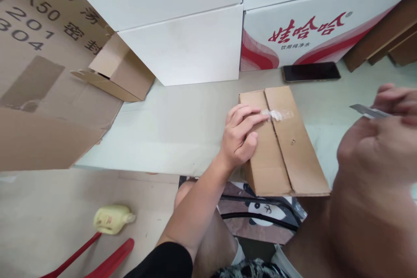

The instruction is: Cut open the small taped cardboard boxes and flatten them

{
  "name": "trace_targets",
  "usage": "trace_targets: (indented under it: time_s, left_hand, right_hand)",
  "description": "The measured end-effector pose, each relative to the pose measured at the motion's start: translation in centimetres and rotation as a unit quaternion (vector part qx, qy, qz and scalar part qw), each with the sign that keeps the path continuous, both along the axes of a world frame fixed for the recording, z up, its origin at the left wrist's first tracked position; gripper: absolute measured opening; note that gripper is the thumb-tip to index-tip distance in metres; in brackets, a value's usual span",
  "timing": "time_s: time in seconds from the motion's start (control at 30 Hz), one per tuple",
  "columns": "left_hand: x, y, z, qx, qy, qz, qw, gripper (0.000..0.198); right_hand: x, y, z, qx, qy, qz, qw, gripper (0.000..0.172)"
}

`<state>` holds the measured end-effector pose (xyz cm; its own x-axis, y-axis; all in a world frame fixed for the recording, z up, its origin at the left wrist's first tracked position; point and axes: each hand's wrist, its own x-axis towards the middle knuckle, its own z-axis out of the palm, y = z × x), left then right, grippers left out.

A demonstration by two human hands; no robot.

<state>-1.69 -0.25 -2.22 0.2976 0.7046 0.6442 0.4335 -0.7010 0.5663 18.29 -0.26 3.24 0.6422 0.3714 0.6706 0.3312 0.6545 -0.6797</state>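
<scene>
Resting on a pale table (182,130), cardboard box (283,139) sits under left hand (239,137).

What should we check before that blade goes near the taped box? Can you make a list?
1. Small box held steady: left hand rests on it. Ok.
2. Fingers away from the tape: left fingertips touch its end. Not ok.
3. Blade held firmly: right hand grips it, raised off the box. Ok.
4. Phone out of the way: lies behind the box, apart. Ok.
5. Box fully on the table: near end seems to overhang. Not ok.
6. Blade sharp: cannot tell.
</scene>
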Motion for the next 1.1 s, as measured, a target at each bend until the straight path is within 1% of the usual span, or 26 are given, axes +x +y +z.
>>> trace_targets:
  time_s: [0.03, 0.07, 0.1, 0.13, 0.17, 0.23, 0.27, 0.3, 0.33, 0.4, 0.5, 0.6, 0.67, 0.73, 0.8, 0.87, 0.93, 0.97, 1.03, 1.1]
  left_hand:
    - [0.0, 0.0, 0.0, 0.0, -0.002, 0.0, 1.0, 0.051]
    - [0.1, 0.0, 0.0, -0.001, -0.002, 0.001, 1.0, 0.05]
    - [0.1, 0.1, 0.1, -0.003, -0.001, 0.002, 1.0, 0.05]
    - [0.1, 0.1, 0.1, -0.006, 0.001, 0.003, 1.0, 0.049]
    - [0.2, 0.1, 0.1, -0.008, 0.002, 0.003, 1.0, 0.049]
    - [0.2, 0.1, 0.1, -0.008, -0.003, 0.0, 1.0, 0.048]
    - [0.2, 0.0, 0.1, -0.008, -0.006, -0.001, 1.0, 0.047]
    - [0.3, 0.1, 0.1, -0.009, -0.007, 0.0, 1.0, 0.047]
    - [0.3, 0.1, 0.1, -0.011, -0.006, 0.001, 1.0, 0.047]
    - [0.3, 0.1, 0.1, -0.016, 0.0, 0.008, 1.0, 0.047]
    - [0.4, 0.2, 0.0, -0.021, 0.003, 0.011, 1.0, 0.048]
    - [0.6, 0.4, -0.1, -0.019, 0.001, 0.007, 1.0, 0.047]
    - [0.8, 0.5, -0.1, -0.014, 0.0, 0.005, 1.0, 0.047]
    - [0.9, 0.6, 0.0, -0.013, 0.003, 0.007, 1.0, 0.047]
    - [0.9, 0.6, 0.0, -0.014, 0.008, 0.01, 1.0, 0.048]
    - [0.9, 0.6, 0.0, -0.018, 0.015, 0.012, 1.0, 0.049]
    - [0.9, 0.5, 0.0, -0.017, 0.022, 0.013, 1.0, 0.051]
    - [0.8, 0.5, 0.0, -0.016, 0.025, 0.013, 0.999, 0.052]
    - [0.8, 0.5, 0.0, -0.012, 0.025, 0.01, 1.0, 0.053]
    - [0.9, 0.6, 0.0, -0.006, 0.018, 0.002, 1.0, 0.052]
  right_hand:
    - [0.2, 0.0, -0.2, -0.022, -0.019, -0.012, 1.0, 0.028]
    - [0.4, -0.1, -0.4, -0.063, -0.045, -0.009, 0.997, 0.026]
    - [0.8, -0.3, -0.6, -0.119, -0.07, -0.002, 0.99, 0.022]
    - [1.2, -0.4, -0.8, -0.193, -0.093, 0.008, 0.977, 0.019]
    - [1.6, -0.6, -1.2, -0.277, -0.115, 0.016, 0.954, 0.018]
    - [2.5, -0.5, -2.0, -0.432, -0.164, 0.019, 0.887, 0.017]
    - [3.0, -0.4, -2.6, -0.486, -0.196, 0.023, 0.851, 0.017]
    - [3.4, -0.1, -3.3, -0.519, -0.229, 0.031, 0.823, 0.018]
    - [3.9, 0.2, -4.0, -0.534, -0.261, 0.047, 0.803, 0.019]
    - [4.7, 0.8, -5.6, -0.536, -0.3, 0.077, 0.786, 0.017]
    - [5.5, 1.2, -7.4, -0.535, -0.315, 0.096, 0.778, 0.013]
    - [5.8, 1.3, -7.8, -0.533, -0.316, 0.097, 0.779, 0.012]
    - [5.7, 1.3, -7.4, -0.529, -0.312, 0.097, 0.783, 0.01]
    - [5.3, 1.3, -6.3, -0.524, -0.302, 0.088, 0.792, 0.009]
    - [4.7, 1.2, -4.9, -0.513, -0.267, 0.085, 0.811, 0.016]
    - [3.8, 0.7, -3.4, -0.487, -0.211, 0.11, 0.841, 0.021]
    - [2.9, 0.0, -2.1, -0.439, -0.19, 0.17, 0.861, 0.024]
    - [2.6, -0.4, -1.6, -0.412, -0.207, 0.202, 0.864, 0.026]
    - [2.1, -0.9, -0.9, -0.37, -0.28, 0.241, 0.852, 0.029]
    - [1.8, -1.2, -0.6, -0.354, -0.343, 0.237, 0.837, 0.03]
